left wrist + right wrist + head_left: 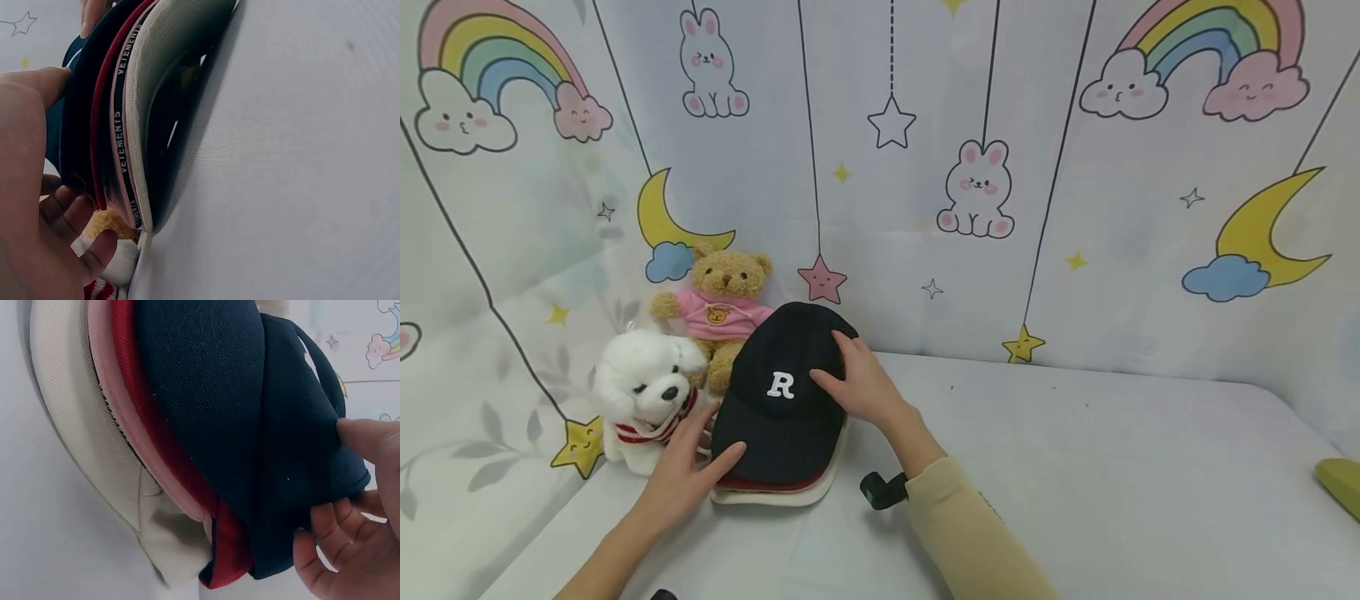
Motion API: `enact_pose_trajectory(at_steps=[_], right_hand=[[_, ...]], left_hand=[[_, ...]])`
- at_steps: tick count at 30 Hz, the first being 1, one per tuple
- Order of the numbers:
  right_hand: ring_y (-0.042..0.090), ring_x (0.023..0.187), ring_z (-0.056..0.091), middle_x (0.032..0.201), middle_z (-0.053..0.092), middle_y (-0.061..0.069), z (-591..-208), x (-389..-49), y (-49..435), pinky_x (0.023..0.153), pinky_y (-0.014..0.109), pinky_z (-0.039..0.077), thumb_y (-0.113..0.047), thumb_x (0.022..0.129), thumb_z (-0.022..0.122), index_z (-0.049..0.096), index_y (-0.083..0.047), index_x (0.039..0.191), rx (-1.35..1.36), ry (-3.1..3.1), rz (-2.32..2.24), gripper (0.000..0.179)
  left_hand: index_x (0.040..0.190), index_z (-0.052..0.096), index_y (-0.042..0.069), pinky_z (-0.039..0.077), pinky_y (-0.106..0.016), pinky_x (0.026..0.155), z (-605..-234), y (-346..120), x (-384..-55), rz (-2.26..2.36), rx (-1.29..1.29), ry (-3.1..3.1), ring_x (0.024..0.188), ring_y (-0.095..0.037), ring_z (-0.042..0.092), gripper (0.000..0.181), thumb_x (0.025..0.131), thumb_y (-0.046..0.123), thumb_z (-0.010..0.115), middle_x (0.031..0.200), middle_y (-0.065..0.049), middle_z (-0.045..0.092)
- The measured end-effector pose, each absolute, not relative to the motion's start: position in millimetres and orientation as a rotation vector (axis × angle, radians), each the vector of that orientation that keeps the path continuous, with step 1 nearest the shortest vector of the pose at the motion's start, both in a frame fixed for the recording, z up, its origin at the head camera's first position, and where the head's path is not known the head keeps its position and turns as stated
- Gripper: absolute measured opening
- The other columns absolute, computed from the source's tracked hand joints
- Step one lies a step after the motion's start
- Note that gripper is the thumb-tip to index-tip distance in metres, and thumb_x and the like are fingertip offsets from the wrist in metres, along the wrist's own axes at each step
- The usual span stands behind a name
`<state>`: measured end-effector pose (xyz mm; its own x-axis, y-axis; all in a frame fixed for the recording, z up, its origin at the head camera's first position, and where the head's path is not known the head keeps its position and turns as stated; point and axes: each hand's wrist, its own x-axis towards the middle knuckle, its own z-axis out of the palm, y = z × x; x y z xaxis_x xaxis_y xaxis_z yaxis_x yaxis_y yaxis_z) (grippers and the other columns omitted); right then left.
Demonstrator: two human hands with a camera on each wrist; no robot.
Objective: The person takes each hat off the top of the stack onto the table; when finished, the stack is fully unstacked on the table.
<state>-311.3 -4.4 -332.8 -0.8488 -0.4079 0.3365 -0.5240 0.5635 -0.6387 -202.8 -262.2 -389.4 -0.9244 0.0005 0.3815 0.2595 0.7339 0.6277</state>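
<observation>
A dark navy baseball cap [801,350] with a white letter R tops a stack of nested caps, brims facing me. Beneath it, the right wrist view shows a red cap [231,550], a pink cap [128,412] and a cream cap [69,394] at the bottom. My left hand [688,458] holds the left edge of the top brim, thumb over it and fingers at its side. On the other side, my right hand [865,387] grips the navy cap's crown, thumb on the front and fingers curled at its edge.
Left of the stack sits a white plush dog [643,392], close by my left hand. Behind it is a teddy bear [726,312] in a pink hoodie. A green object [1339,483] lies at the table's right edge. A patterned curtain [895,208] hangs behind.
</observation>
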Motion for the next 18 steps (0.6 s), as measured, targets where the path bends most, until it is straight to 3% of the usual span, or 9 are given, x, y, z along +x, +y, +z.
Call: enact_pose_trajectory(at_steps=[4,11,18], right_hand=[[0.025,0.109,0.054,0.13,0.053,0.017,-332,-310,-5,0.101,0.041,0.046,-0.028,0.1,0.065,0.038,0.001,0.152,0.807,-2.613,1.155,0.065],[0.02,0.088,0.051,0.103,0.052,0.009,-329,-312,-4,0.079,0.033,0.047,-0.016,0.102,0.062,0.045,0.002,0.148,0.799,-2.536,1.153,0.052],[0.024,0.099,0.054,0.116,0.056,0.015,-317,-319,-4,0.092,0.038,0.048,-0.013,0.104,0.058,0.046,0.0,0.148,0.839,-2.527,1.167,0.048]], left_hand=[[0.148,0.04,-0.007,0.048,-0.042,0.079,-389,-262,-203,-1.001,-0.206,-2.563,0.096,-0.023,0.052,0.074,0.095,0.034,0.071,0.113,-0.014,0.055],[0.148,0.042,-0.006,0.049,-0.037,0.082,-388,-258,-204,-0.992,-0.207,-2.528,0.098,-0.021,0.051,0.073,0.093,0.032,0.074,0.112,-0.013,0.055],[0.149,0.04,-0.006,0.047,-0.043,0.081,-380,-255,-204,-0.983,-0.192,-2.525,0.095,-0.023,0.051,0.077,0.092,0.032,0.075,0.109,-0.013,0.052]])
